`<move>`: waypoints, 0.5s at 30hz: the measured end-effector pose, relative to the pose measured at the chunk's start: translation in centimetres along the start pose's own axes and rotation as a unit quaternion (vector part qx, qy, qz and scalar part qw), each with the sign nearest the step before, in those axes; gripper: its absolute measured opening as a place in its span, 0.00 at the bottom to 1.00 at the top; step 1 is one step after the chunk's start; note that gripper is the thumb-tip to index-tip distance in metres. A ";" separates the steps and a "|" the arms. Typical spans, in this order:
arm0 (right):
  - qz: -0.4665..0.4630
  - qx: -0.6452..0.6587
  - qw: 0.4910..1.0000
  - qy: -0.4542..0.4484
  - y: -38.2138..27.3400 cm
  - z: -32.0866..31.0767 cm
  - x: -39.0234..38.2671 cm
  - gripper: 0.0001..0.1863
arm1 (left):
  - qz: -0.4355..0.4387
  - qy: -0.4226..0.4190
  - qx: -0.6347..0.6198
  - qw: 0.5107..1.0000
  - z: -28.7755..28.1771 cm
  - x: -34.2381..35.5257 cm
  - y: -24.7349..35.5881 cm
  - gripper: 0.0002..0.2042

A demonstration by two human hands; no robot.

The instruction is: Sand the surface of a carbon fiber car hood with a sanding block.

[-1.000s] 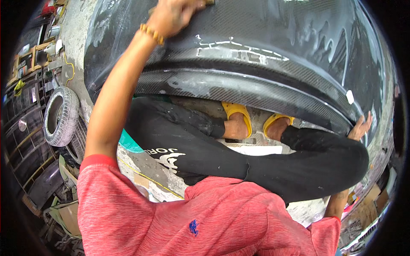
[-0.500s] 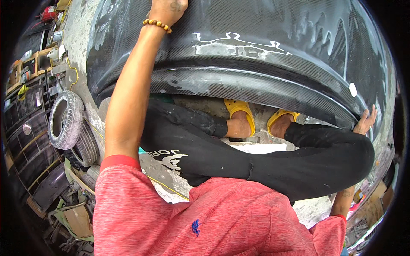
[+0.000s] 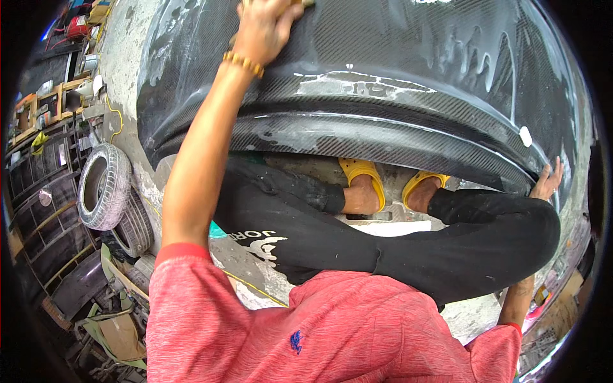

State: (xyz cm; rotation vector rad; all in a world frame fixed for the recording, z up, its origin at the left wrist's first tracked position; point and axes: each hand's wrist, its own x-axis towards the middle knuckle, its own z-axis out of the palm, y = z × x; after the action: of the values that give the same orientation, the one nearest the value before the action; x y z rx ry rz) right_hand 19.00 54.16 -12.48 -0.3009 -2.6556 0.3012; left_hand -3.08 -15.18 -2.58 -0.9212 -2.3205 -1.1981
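Note:
A large black carbon-fibre car hood (image 3: 383,115) lies across the space before me, wet and streaked with milky white liquid. My left hand (image 3: 265,32), a beaded bracelet on its wrist, presses on the hood's far left part. Its fingers are curled over a small yellowish-tan piece (image 3: 308,2), mostly hidden by the hand and the picture's top edge. At the hood's near right edge rests my right hand (image 3: 546,181), fingers stretched out and apart, with nothing seen in it. A small white block (image 3: 525,136) lies on the hood beside it.
My feet in yellow clogs (image 3: 363,180) are under the hood's near edge. To the left stand two tyres (image 3: 104,186), a yellow cord (image 3: 116,118) on the concrete floor, and racks with clutter. A red fire extinguisher (image 3: 78,27) is at the far left.
My left hand has come nearer to me over the hood, and its fingers and the piece under them now show. My right hand stays in place. The view has shifted slightly.

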 end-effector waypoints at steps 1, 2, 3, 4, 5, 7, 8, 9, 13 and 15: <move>-0.002 -0.007 1.000 0.000 0.3 -0.5 0.2 0.33 | -0.021 -0.064 0.118 0.991 -0.4 -2.3 1.0 0.16; -0.003 -0.006 1.000 0.004 0.2 -0.7 0.7 0.33 | -0.043 -0.125 0.240 0.962 -1.3 -4.4 2.1 0.20; -0.008 -0.002 1.000 -0.001 -0.4 -0.8 0.7 0.32 | -0.056 -0.139 0.230 0.962 -2.5 -6.4 3.1 0.20; -0.011 0.002 1.000 -0.006 -0.6 -0.9 0.4 0.32 | -0.068 -0.153 0.219 0.961 -3.3 -7.1 4.0 0.19; -0.033 -0.004 0.999 -0.001 -0.7 -1.0 0.3 0.31 | -0.044 -0.173 0.217 0.960 -3.4 -6.8 3.6 0.21; -0.026 0.007 1.000 0.004 -1.0 -0.1 0.9 0.31 | -0.015 -0.171 0.233 0.957 -2.3 -2.8 1.3 0.21; -0.018 0.012 1.000 0.005 -1.0 0.2 0.6 0.31 | 0.013 -0.171 0.241 0.955 -1.5 -0.5 0.7 0.22; -0.029 0.000 1.000 0.009 0.9 0.2 0.9 0.32 | 0.015 -0.151 0.218 0.964 -0.1 1.8 0.7 0.17; -0.051 -0.025 0.998 -0.001 2.2 0.1 0.7 0.33 | 0.004 -0.143 0.207 0.968 0.4 -0.3 0.6 0.18; -0.046 -0.029 0.999 -0.006 2.1 -0.6 0.4 0.33 | -0.002 -0.164 0.197 0.967 -0.7 -4.2 2.4 0.21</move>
State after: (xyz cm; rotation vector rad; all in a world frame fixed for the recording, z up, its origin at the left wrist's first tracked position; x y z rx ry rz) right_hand 19.21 56.34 -12.33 -0.1952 -2.6845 0.1989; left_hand 1.58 -16.33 -3.24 -1.0234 -2.6809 -0.5753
